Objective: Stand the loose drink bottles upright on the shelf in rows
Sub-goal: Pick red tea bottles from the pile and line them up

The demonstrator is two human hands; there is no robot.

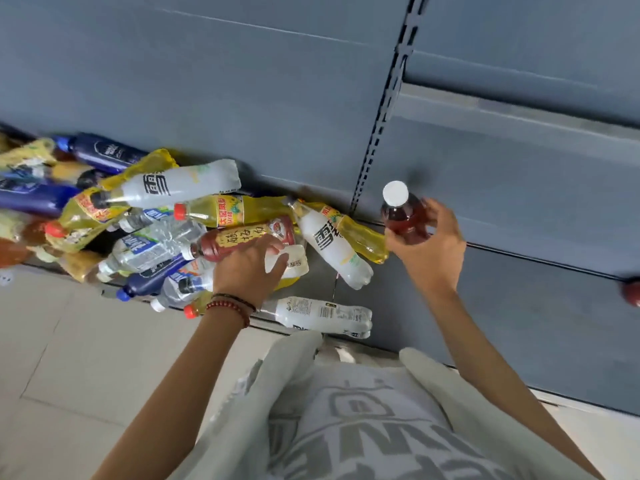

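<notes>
A heap of loose drink bottles point(152, 233) lies on its side at the left of the grey shelf point(519, 306). My left hand point(247, 268) reaches into the heap and curls round a dark red bottle with a yellow label point(239, 239), also touching a small pale bottle point(292, 263). My right hand point(427, 249) grips a dark red bottle with a white cap point(403, 216), upright above the shelf's bare middle. White cloudy bottles lie nearby, one point(332, 244) between my hands and another point(322, 315) at the shelf's front edge.
The shelf's grey back panel point(242, 81) and a slotted upright post point(384, 116) rise behind. A red cap point(632, 292) shows at the far right. Pale floor tiles point(69, 358) spread at the lower left. A higher shelf edge point(519, 116) juts out on the right.
</notes>
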